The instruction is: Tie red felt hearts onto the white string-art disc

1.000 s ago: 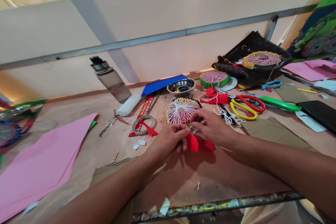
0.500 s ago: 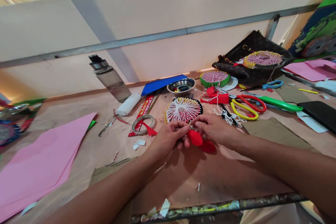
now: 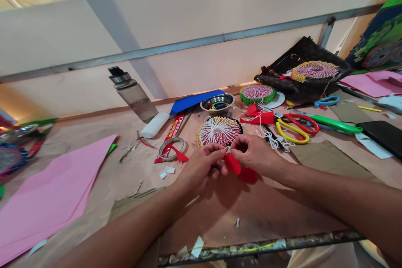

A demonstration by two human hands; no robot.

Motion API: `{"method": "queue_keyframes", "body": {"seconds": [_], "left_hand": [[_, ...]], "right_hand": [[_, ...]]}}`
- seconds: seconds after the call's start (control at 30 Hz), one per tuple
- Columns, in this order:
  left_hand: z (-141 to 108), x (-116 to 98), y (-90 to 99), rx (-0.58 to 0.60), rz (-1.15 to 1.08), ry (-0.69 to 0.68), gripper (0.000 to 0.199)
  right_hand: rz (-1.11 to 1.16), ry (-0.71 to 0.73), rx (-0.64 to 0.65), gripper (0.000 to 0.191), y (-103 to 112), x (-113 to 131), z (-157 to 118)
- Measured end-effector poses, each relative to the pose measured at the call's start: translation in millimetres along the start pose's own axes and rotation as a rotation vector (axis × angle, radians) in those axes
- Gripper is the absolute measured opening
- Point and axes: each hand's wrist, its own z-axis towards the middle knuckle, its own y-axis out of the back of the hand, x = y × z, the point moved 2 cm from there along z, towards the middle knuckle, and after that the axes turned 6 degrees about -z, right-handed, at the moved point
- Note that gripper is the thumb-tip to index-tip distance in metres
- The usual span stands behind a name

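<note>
Paper-covered tabletop (image 3: 94, 184), scraps everywhere: left hand (image 3: 201, 168) and right hand (image 3: 253, 155) both pinch white string at the woven disc (image 3: 219, 130), 6 o'clock edge, red cutouts (image 3: 240, 168) dangling; best keep string taut, pinches close.

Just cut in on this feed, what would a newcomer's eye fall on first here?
First the two hands meeting mid-table: the left hand and right hand pinch at the near edge of a round white-strung disc, with red paper petals hanging just below the fingers. Next, the big pink paper sheet at the left, and the red and yellow scissors to the right of the disc.
</note>
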Motion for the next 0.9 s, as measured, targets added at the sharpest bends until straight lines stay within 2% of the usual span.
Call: {"method": "queue_keyframes", "body": {"seconds": [0.17,0.3,0.4,0.53,0.6,0.77,0.9], "left_hand": [[1,-2,-0.3,-0.003,-0.031,0.024,0.012],[3,-1,0.8,0.025,-0.011,0.024,0.016],[4,0,1.5,0.034,0.016,0.018,0.018],[4,-1,2.2,-0.002,0.018,-0.027,0.018],[4,-2,1.9,-0.004,0.069,-0.043,0.02],[2,-7,-1.2,-0.04,0.258,-0.104,0.02],[1,-10,-2.4,-0.118,0.465,-0.28,0.008]], "right_hand": [[0.035,0.021,0.005,0.011,0,1,-1],[0.039,0.068,0.014,0.011,0,6,-4],[-0.027,0.124,-0.032,0.009,2,9,-6],[-0.126,0.295,-0.156,0.005,4,12,-7],[-0.132,0.368,-0.158,0.006,3,11,-7],[-0.131,0.289,-0.053,0.011,-1,7,-6],[-0.115,0.254,-0.066,0.008,-1,6,-5]]}}
